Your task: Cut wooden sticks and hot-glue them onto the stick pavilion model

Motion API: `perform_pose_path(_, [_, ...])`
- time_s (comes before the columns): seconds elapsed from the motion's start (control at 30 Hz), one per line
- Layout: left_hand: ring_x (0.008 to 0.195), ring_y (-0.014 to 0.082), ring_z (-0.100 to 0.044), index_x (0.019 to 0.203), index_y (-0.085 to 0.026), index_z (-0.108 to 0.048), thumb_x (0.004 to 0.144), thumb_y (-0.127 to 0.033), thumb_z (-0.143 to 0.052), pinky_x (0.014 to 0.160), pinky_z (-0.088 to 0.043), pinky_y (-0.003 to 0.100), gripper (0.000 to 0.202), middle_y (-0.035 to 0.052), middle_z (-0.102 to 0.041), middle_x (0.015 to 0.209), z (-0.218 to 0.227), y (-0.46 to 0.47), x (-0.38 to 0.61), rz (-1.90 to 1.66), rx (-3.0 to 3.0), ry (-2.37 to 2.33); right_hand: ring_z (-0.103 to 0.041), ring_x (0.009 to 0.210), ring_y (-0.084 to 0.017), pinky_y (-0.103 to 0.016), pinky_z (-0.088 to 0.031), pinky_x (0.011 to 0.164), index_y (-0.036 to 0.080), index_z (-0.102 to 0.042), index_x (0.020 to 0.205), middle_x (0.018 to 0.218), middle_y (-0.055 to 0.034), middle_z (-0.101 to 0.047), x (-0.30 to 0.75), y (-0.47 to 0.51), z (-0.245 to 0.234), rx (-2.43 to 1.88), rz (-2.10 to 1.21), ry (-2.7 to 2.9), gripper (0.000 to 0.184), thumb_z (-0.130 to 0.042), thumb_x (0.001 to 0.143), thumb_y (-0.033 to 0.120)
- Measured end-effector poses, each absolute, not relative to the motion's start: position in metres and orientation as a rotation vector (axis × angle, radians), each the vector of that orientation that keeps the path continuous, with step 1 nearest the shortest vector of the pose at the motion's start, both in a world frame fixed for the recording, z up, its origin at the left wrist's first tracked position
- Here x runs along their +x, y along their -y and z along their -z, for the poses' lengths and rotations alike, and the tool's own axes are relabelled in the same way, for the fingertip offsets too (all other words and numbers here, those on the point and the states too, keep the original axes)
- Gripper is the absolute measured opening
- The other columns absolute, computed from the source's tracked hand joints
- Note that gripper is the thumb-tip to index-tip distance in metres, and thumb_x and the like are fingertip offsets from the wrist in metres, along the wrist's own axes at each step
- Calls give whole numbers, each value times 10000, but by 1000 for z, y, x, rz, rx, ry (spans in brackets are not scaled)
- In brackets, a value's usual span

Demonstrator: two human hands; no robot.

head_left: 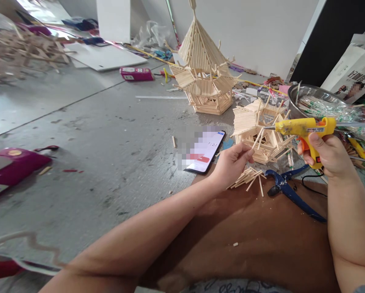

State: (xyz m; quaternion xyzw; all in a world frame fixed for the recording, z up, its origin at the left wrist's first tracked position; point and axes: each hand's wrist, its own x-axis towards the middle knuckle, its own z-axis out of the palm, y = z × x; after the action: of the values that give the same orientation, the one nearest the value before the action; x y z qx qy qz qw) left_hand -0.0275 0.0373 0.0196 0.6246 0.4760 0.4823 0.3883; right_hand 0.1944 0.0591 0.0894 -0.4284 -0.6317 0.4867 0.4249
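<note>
Stick [257,139] pinched in left hand [233,163], just right of the frame's middle. Yellow glue gun [304,126] gripped in right hand [330,152], at right, tip beside stick. Small stick house [244,120] just behind.

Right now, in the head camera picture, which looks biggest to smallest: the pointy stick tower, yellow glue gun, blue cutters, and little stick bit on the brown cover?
1. Pointy stick tower
2. Yellow glue gun and blue cutters: too alike to rank
3. Little stick bit
</note>
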Motion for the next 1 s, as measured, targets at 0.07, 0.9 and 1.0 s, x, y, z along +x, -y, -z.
perform_pose_path(0.07, [451,35,-422,675,-160,-505,808,-293,-462,418,-344,160,193,-6,-578,612,-20,-37,-28,-1229,1600,-1210,-422,356,-52,-215,-304,320,201,-568,772,611,9,-568,195,-59,-89,-1078,-1208,1585,247,-518,777,443])
perform_pose_path(0.9, [501,44,-478,673,-164,-506,802,-262,-468,449,-384,154,166,-13,-587,606,-22,-37,-27,-1236,1642,-1217,-399,353,-55,-223,-270,326,201,-531,627,518,14,-509,194,-59,-90,-1066,-1206,1638,296,-503,785,450])
perform_pose_path(1.0, [497,45,-478,668,-164,-503,801,-263,-473,446,-384,155,168,-16,-585,601,-23,-36,-27,-1232,1644,-1224,-397,348,-57,-223,-273,318,207,-519,599,499,14,-493,194,-58,-90,-1084,-1211,1631,312,-507,777,463])
